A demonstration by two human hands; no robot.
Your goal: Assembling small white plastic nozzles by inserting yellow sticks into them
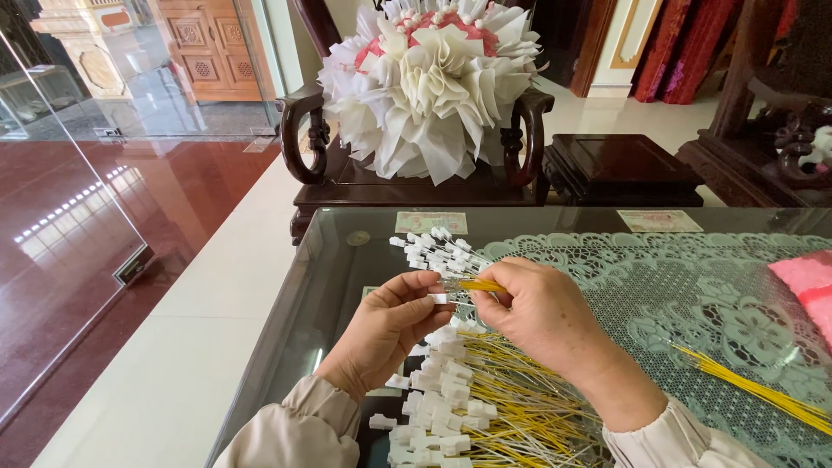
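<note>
Close by, on the glass table (347, 260) with its lace cloth (693, 295), sits one big pile of yellow sticks with white tips (468, 407), too many to count. The left hand (386, 334) and right hand (537, 316), two in all, pinch one yellow stick (479, 284) between them above the pile. Farther off, one dark wooden chair (303, 139) holds one big white paper flower ball (433, 82).

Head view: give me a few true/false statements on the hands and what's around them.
1. Both hands, left hand and right hand, pinch one yellow stick. True.
2. The pile of white-tipped sticks lies on the floor. False: it lies on the glass table.
3. A white paper bouquet sits on the dark wooden chair beyond the table. True.
4. The lace cloth covers the whole tabletop. False: the left part is bare glass.
5. The pink item is at the table's left edge. False: right edge.
</note>
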